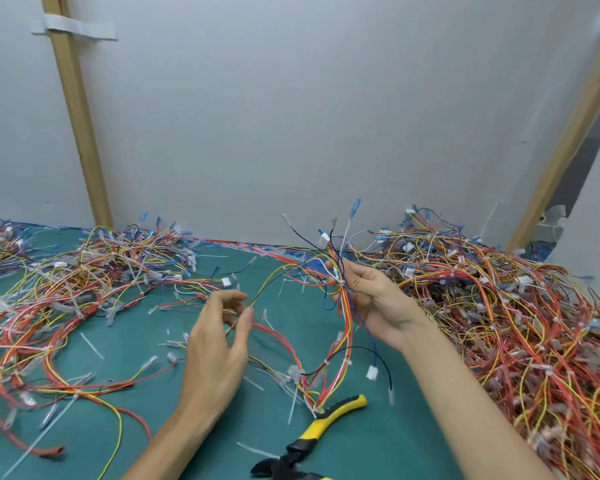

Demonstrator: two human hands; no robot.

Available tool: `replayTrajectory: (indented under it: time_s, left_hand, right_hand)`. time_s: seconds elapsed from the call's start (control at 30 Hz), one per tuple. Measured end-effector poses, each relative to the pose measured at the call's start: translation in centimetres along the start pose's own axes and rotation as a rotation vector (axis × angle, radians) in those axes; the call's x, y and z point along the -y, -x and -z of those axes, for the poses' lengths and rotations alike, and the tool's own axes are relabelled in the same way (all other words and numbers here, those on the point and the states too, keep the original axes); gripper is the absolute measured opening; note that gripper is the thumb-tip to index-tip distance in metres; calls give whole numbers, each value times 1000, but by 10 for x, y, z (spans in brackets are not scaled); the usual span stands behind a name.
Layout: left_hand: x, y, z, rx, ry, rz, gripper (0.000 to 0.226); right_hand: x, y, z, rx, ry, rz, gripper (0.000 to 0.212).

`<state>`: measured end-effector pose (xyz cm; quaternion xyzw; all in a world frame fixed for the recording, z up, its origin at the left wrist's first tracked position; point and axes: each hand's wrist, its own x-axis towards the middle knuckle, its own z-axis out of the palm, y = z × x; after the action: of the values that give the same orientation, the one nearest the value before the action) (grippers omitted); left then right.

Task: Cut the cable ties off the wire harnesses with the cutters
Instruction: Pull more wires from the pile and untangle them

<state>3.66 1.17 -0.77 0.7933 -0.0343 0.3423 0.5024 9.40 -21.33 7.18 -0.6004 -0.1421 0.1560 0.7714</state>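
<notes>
My right hand [371, 301] grips a wire harness [345, 327] of red, yellow, white, blue and black wires, held up above the green mat. White cable ties [346, 362] still bind it lower down. My left hand [219, 344] pinches a thin yellow-and-black wire [257, 299] of the same harness between thumb and fingers. The cutters [312, 434], with yellow-and-black handles, lie on the mat near the front edge, below the harness and between my forearms; neither hand touches them.
A tall heap of harnesses [506, 313] fills the right side. A flatter spread of harnesses [59, 292] covers the left. Cut tie scraps [91, 345] litter the green mat [129, 434]. A grey wall [291, 116] stands right behind the table.
</notes>
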Motion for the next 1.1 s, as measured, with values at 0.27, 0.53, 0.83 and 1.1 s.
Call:
replayTrajectory:
  time_s: [0.27,0.53,0.83,1.1]
  left_hand:
    - [0,3,1,55,-112,-115,18]
    - [2,3,1,58,-116,-116,19]
    - [1,3,2,64,-115,-101,22]
    - [-32,12,3,118,-92,-204,17]
  right_hand:
    - [-5,1,9,-54,-15,-22,31]
    - [-2,4,6,-6,27,-20,20]
    - [0,5,3,40,27,-15,20]
    - [6,4,-5,-43,156,98,12]
